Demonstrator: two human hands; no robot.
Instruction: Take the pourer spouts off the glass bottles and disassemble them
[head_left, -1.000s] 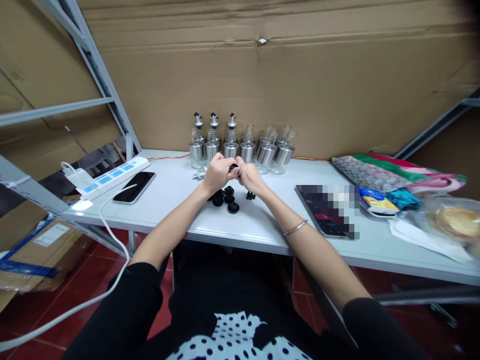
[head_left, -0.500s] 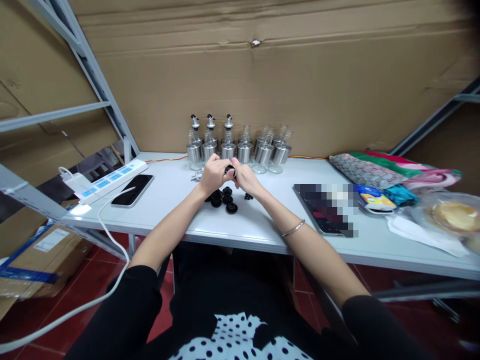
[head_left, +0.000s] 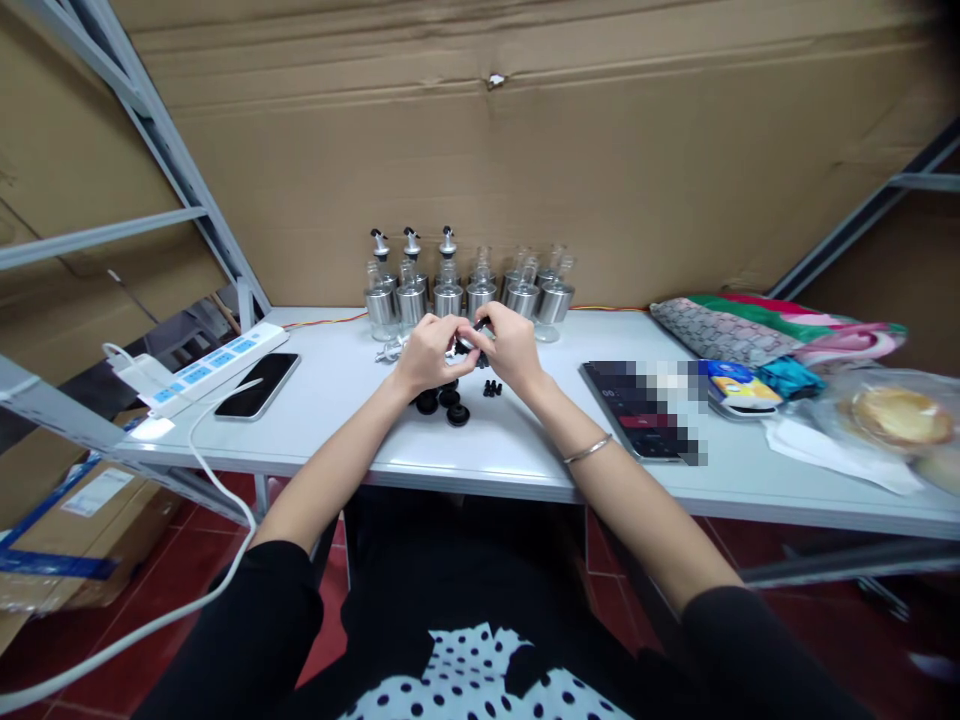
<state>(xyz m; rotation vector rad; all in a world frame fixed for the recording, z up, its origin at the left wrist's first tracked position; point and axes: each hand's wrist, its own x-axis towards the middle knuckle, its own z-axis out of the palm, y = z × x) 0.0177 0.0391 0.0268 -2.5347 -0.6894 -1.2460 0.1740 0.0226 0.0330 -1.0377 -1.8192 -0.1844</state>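
My left hand (head_left: 431, 355) and my right hand (head_left: 510, 345) meet over the middle of the table, fingertips almost touching. Between them is a small black-and-silver pour spout (head_left: 460, 347), mostly covered by the fingers; both hands are closed on it. Loose silver spout parts (head_left: 390, 350) lie behind my left hand. Below the hands are several round black stoppers (head_left: 457, 414), some partly hidden, and a small cluster of black caps (head_left: 492, 388). Glass bottles with steel sleeves (head_left: 448, 300) stand in rows behind; three at the back left carry fitted pourers (head_left: 412, 243).
At left are a power strip (head_left: 221, 368), a phone (head_left: 257, 385) and a white cable (head_left: 217, 470). A tablet-like device (head_left: 637, 415), a blue-yellow packet (head_left: 742, 385), folded cloth (head_left: 780, 330) and bagged round food (head_left: 900, 415) occupy the right. Cardboard (head_left: 570, 180) walls the back.
My right hand has turned and its fingers have shifted around the spout. The small black caps show more clearly beside it. The whole view has moved slightly.
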